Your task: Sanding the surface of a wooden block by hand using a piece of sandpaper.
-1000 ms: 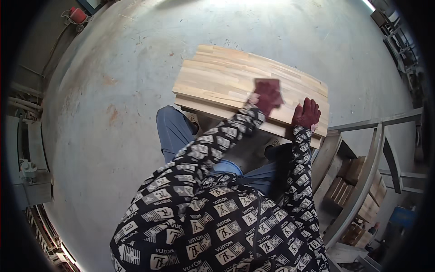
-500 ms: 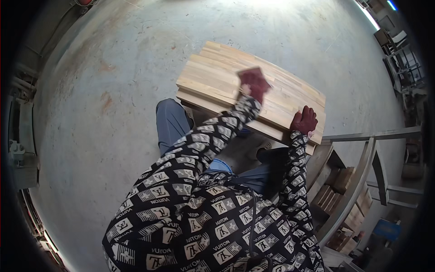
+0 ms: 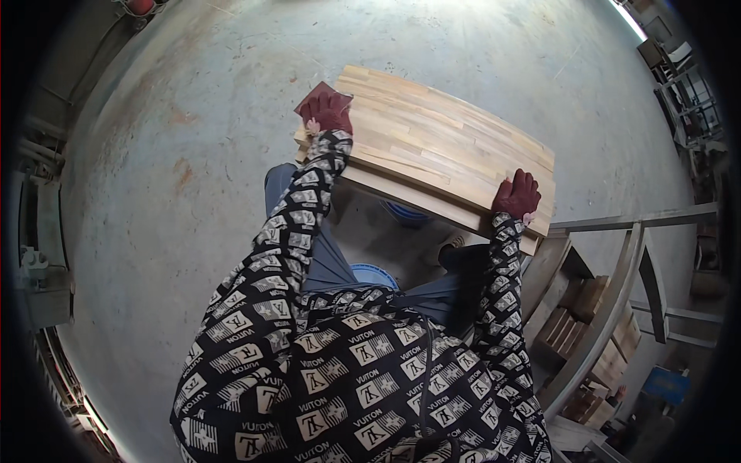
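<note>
A pale laminated wood board (image 3: 440,127) lies on top of at least one other board (image 3: 409,194) in front of me. My left hand (image 3: 329,113), in a dark red glove, presses a reddish-brown sheet of sandpaper (image 3: 306,98) onto the board's left end. Part of the sheet sticks out past the fingers, and the rest is hidden under the hand. At the board's right end rests my right hand (image 3: 517,197), gloved alike, palm down with its fingers a little spread and nothing seen in it.
A grey metal frame (image 3: 602,224) stands close at the right, beside a shelf with wooden blocks (image 3: 566,333) in it. Beneath me is a round blue-rimmed thing (image 3: 372,275), perhaps a seat. Concrete floor (image 3: 193,154) spreads around the boards.
My left hand has moved with the sandpaper from the middle of the board leftward to its left end. My right hand stays in place on the right end.
</note>
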